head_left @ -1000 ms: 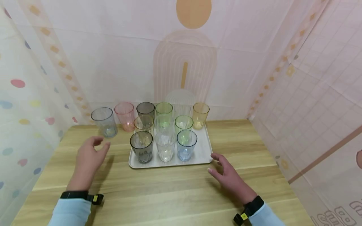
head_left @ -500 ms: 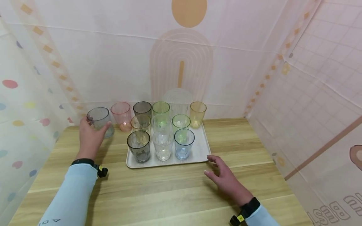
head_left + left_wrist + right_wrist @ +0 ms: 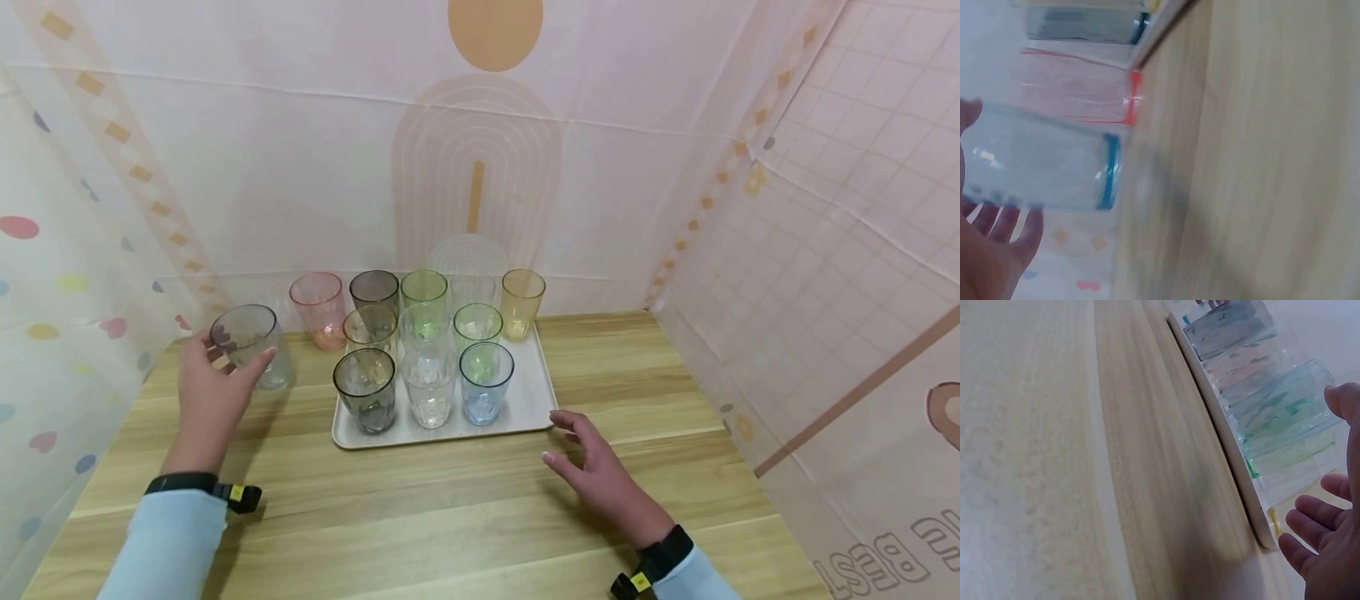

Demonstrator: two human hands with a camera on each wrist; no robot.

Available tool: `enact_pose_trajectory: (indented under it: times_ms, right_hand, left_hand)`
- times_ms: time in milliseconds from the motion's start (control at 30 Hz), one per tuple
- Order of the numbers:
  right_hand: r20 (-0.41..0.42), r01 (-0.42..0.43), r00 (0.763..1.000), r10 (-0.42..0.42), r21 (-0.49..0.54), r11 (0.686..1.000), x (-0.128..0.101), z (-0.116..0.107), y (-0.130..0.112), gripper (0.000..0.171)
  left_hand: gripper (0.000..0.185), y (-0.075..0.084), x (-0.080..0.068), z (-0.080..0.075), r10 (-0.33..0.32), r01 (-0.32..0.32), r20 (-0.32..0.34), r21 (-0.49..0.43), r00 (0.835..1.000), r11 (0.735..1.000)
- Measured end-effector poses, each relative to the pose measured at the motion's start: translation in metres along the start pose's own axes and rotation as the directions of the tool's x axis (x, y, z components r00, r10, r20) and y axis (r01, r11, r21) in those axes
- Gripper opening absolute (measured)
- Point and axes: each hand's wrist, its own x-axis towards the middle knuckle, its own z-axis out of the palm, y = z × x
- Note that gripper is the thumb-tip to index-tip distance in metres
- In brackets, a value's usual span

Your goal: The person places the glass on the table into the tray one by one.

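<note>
My left hand [image 3: 216, 379] grips a clear blue-grey cup [image 3: 251, 346] at the table's back left, thumb on one side and fingers round the other. The left wrist view shows that cup [image 3: 1041, 165] blurred against my fingers [image 3: 1004, 225]; whether its base touches the wood is unclear. A white tray [image 3: 528, 407] holds several tinted cups in rows. A pink cup [image 3: 318, 308] stands on the table just left of the tray's back. My right hand [image 3: 592, 462] hovers open by the tray's near right corner, holding nothing. In the right wrist view the fingers [image 3: 1310, 528] are spread beside the tray rim [image 3: 1225, 440].
Patterned fabric walls [image 3: 825, 208] close in the wooden table [image 3: 450, 517] at the back and both sides. An amber cup [image 3: 522, 302] stands at the tray's back right. Bare wood lies in front of the tray and to its right.
My left hand reached out to the blue-grey cup, closed round it and drew it nearer and to the left. The right hand stayed almost still by the tray corner.
</note>
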Motion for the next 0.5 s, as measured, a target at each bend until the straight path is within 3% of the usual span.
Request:
enact_pose_trajectory:
  times_ms: [133,233,367,500]
  right_hand:
    - [0.0,0.026,1.0,-0.026,0.007,1.0,-0.001,-0.001,-0.002,0.064]
    - [0.001,0.029,1.0,-0.029,0.008,1.0,-0.002,-0.001,-0.006,0.062]
    - [0.009,0.051,0.999,-0.051,0.0,0.999,-0.003,-0.001,-0.011,0.059]
    - [0.035,0.065,0.997,-0.064,-0.002,0.998,-0.003,0.001,-0.015,0.059]
  left_hand:
    - [0.083,-0.002,-0.024,-0.02,0.103,-0.106,0.066,0.048,0.993,0.993]
    - [0.077,-0.003,-0.043,-0.034,0.194,-0.2,0.162,0.025,0.968,0.979]
    - [0.076,0.006,-0.074,-0.042,0.338,-0.303,0.29,-0.159,0.895,0.94]
    - [0.084,0.026,-0.107,-0.035,0.468,-0.389,0.353,-0.273,0.81,0.88]
